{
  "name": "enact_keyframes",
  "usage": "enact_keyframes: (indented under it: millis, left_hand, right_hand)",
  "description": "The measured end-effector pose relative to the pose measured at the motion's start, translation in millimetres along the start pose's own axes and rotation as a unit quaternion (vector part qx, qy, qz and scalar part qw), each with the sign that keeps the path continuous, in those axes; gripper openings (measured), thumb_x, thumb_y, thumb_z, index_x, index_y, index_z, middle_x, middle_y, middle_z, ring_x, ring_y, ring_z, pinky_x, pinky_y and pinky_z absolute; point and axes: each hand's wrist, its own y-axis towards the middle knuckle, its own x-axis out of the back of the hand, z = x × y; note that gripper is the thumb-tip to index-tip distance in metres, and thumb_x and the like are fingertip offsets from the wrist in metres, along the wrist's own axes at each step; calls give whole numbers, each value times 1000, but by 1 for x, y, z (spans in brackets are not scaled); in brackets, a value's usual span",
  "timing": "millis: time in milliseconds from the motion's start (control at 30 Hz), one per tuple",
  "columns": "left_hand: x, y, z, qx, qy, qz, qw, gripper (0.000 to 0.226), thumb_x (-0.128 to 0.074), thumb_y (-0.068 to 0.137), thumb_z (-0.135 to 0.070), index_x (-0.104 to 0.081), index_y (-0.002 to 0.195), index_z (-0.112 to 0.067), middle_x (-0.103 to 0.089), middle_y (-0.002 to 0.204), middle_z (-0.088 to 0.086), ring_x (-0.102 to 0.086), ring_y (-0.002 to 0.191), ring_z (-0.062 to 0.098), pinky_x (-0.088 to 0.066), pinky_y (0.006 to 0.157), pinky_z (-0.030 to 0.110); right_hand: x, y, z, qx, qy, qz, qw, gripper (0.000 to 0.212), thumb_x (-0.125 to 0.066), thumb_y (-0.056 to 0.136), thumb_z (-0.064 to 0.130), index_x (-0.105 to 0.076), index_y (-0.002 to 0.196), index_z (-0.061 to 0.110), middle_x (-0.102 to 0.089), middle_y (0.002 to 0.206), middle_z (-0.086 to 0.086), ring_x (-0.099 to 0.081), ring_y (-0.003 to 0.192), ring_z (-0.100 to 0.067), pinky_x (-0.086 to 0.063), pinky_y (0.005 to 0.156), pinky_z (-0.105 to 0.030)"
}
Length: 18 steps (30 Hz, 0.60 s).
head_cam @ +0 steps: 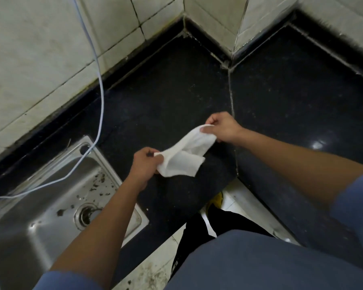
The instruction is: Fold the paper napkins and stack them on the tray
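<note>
White napkin (182, 158) limp, perhaps half-folded | left hand (145, 164) and right hand (222, 127) fingers pinching opposite corners

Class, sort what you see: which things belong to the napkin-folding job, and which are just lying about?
Job: paper napkin, left hand and right hand, each pinching one end of it.
Lying about: steel sink, white cable, black counter. No tray shows.

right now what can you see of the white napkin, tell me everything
The napkin is white, thin, soft-looking paper, crumpled and partly doubled over, not flat. It stretches slantwise between both hands above the black countertop: the left hand pinches its lower end, the right hand pinches its upper end. A loose flap droops near the left hand.
</note>
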Motion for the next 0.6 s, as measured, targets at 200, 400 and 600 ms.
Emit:
enact_keyframes:
  millis: [200, 400, 600]
  left_hand:
    - [1, 28, 18, 50, -63, -110, 991, 27, -66, 86, -20, -50, 107, -15, -61, 102, 8, -62, 86, 23, -54, 66, 34]
    - [-31, 15, 41, 116, -12, -74, 990, 28, -74, 80, -28, -59, 92, -8, -67, 80, 12, -62, 58, 20, -51, 50, 29]
    - [-34, 18, 35, 71, 178, -106, 976, 15, -70, 73, -23, -61, 77, -11, -64, 77, 5, -62, 71, 24, -53, 63, 33]
  right_hand:
    - [-17, 35, 2, -18, -79, -62, 995, 31, -71, 83, 28, -60, 110, 19, -64, 93, 1, -63, 90, -18, -53, 84, -35]
    - [-37, 1, -28, -102, -229, -23, 968, 41, -60, 81, 60, -67, 89, 20, -70, 85, 2, -66, 78, -18, -54, 73, -35]
    - [-45, 1, -21, -63, -241, -37, 968, 20, -61, 84, 35, -60, 77, 17, -62, 78, -1, -59, 74, -20, -38, 57, -28]
